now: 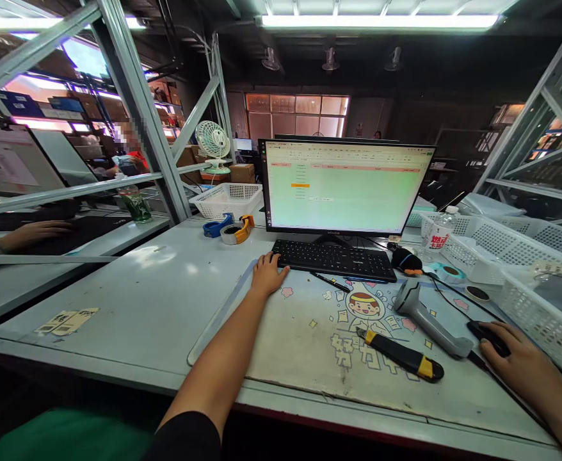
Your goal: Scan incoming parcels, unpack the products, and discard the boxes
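My left hand [266,274] rests at the left end of the black keyboard [333,257], its fingers stretched out over the keys there. At the right, my right hand [521,355] is wrapped over a black computer mouse [489,338]. Behind the keyboard stands a monitor [345,189] with a spreadsheet-like page on it. A grey barcode scanner [429,320] lies left of the mouse. Nearer the front edge is a black and yellow utility knife [403,355]. A black pen [329,282] lies just below the keyboard.
Tape dispensers, one blue [217,227] and one orange [239,230], sit by a white basket [230,200]. On the right are a bottle [439,234] and a perforated white bin [545,320]. Metal posts [139,96] flank the desk; a co-worker's hand [36,235] is at left.
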Tool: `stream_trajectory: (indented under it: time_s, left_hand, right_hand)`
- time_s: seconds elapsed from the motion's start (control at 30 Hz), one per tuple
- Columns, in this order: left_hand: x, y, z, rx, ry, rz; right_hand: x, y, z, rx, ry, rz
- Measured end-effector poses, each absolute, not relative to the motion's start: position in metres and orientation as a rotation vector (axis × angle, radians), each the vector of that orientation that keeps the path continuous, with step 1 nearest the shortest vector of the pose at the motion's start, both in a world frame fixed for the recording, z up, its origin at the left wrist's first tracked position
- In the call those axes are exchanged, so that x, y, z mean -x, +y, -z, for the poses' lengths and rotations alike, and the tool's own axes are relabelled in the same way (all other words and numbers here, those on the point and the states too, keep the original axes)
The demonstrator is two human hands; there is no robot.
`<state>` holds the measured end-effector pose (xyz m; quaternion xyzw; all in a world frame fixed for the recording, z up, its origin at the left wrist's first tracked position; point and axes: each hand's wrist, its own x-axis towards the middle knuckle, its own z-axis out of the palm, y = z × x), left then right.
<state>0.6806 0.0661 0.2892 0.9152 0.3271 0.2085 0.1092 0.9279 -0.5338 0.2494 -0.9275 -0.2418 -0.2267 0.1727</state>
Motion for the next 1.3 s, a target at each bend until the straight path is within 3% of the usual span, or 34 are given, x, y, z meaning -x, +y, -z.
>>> stream_trajectory:
  time_s: [1.3]
  left_hand:
    - [-0.680, 0.063, -0.294, -2.689, 0.982, -0.558]
  right_hand:
    - [-0.929, -0.533, -0.246, 2.630, -0.699, 0.639]
